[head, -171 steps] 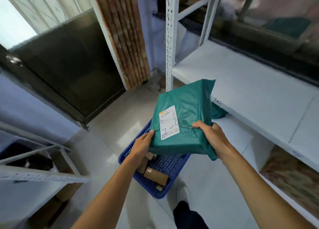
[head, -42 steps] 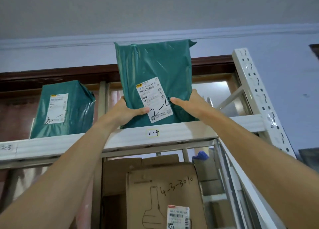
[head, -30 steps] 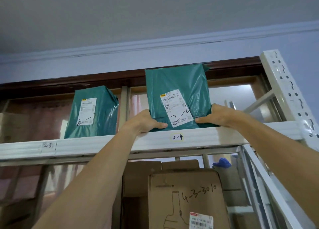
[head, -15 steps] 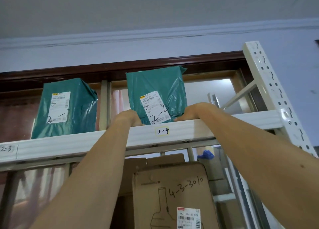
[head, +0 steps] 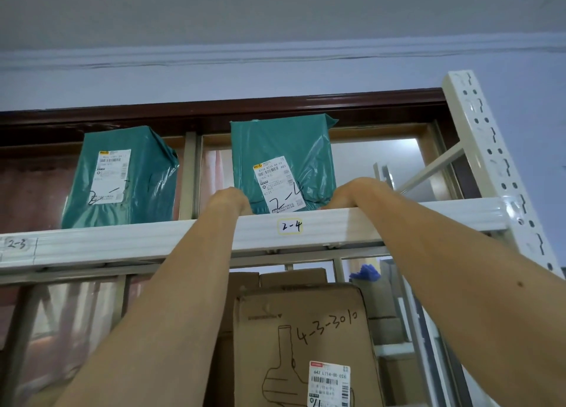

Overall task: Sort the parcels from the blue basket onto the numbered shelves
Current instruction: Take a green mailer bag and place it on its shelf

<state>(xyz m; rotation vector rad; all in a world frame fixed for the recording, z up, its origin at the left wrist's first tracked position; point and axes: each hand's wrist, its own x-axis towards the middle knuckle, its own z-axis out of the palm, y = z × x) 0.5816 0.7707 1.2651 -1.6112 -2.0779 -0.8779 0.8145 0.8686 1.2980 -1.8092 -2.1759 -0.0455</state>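
Top shelf (head: 122,244), seen from below.

- A green parcel (head: 281,149) stands upright on the shelf, directly above the paper tag reading 2-4 (head: 290,226) on the front edge.
- Its white label (head: 277,186) faces me, with 2-4 handwritten across the lower part.
- My left grip (head: 228,198) is at the parcel's lower left corner and my right grip (head: 346,192) is at its lower right corner.
- Only knuckles and wrists show. The fingers of both pass over the front edge and out of my sight, so I cannot tell whether either grip is clenched on the wrapping or released.
- Both forearms reach up from the bottom of the view and cross the front edge.

Also in view:

- A second green parcel (head: 119,176) stands upright further left on the same shelf, well apart from the first. Its label faces out, but the writing is not fully readable.
- Another tag reading 2-3 (head: 16,243) sits at the far left of the edge.
- Below the shelf is a cardboard box (head: 306,330), hand-marked 4-3-3010, with a bottle outline drawn on it and a barcode sticker low down.
- A white slotted post (head: 490,161) carries the shelf's right end.
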